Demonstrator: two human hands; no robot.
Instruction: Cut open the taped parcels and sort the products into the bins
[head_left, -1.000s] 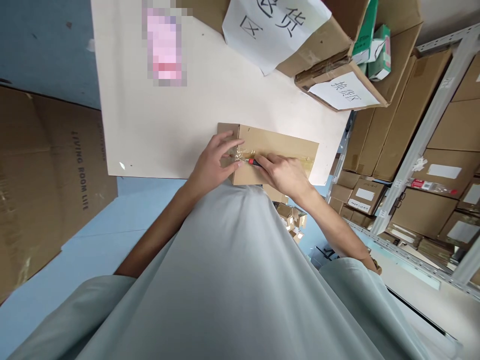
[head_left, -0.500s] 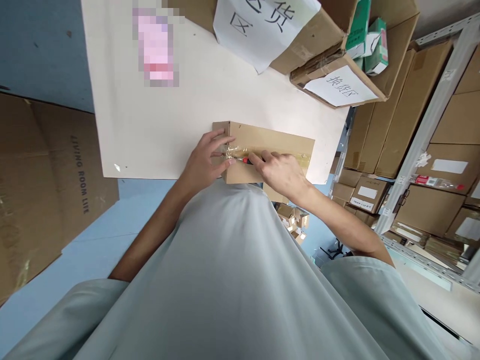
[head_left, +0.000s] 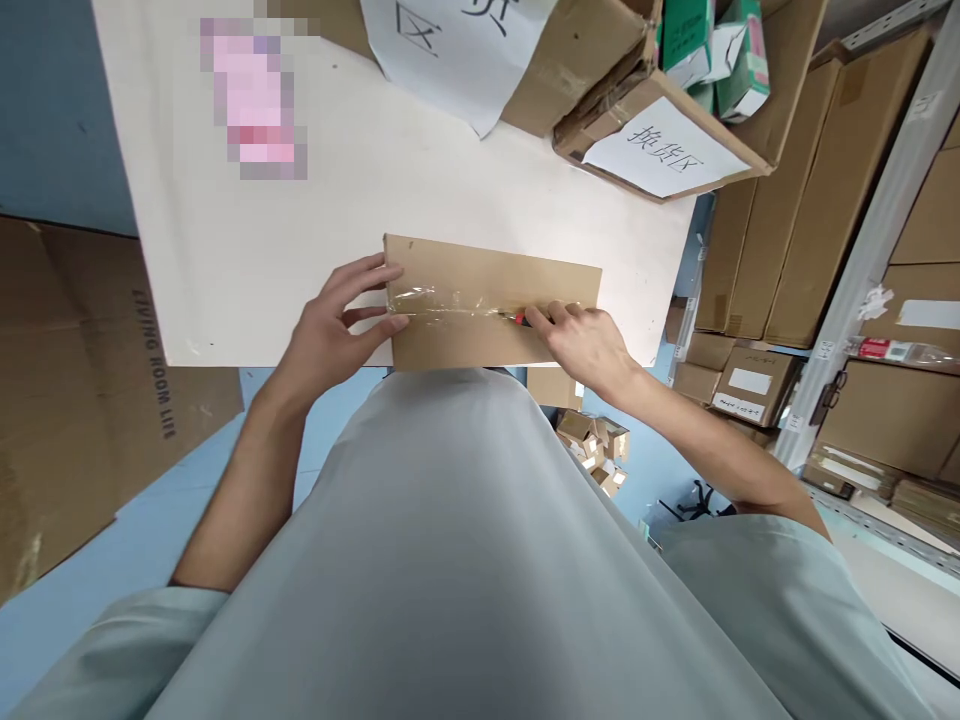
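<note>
A flat brown cardboard box (head_left: pixel 487 275) lies at the near edge of a pale table (head_left: pixel 337 220), sealed along its middle by a strip of clear tape (head_left: pixel 450 305). My left hand (head_left: pixel 330 330) presses its spread fingers on the box's left end. My right hand (head_left: pixel 589 340) rests on the right half of the box, closed around a small red-handled cutter (head_left: pixel 520 318) whose tip sits on the tape line.
Open cardboard boxes with paper signs (head_left: pixel 660 150) stand at the table's far right. A large brown carton (head_left: pixel 75 400) stands on the blue floor to the left. Metal shelving (head_left: pixel 862 250) stacked with cartons fills the right. Small boxes (head_left: pixel 592 445) lie on the floor below.
My right hand has drawn the cutter rightward along the tape, from near the box's left end to past its middle. My left hand stays at the left end, fingers now spread.
</note>
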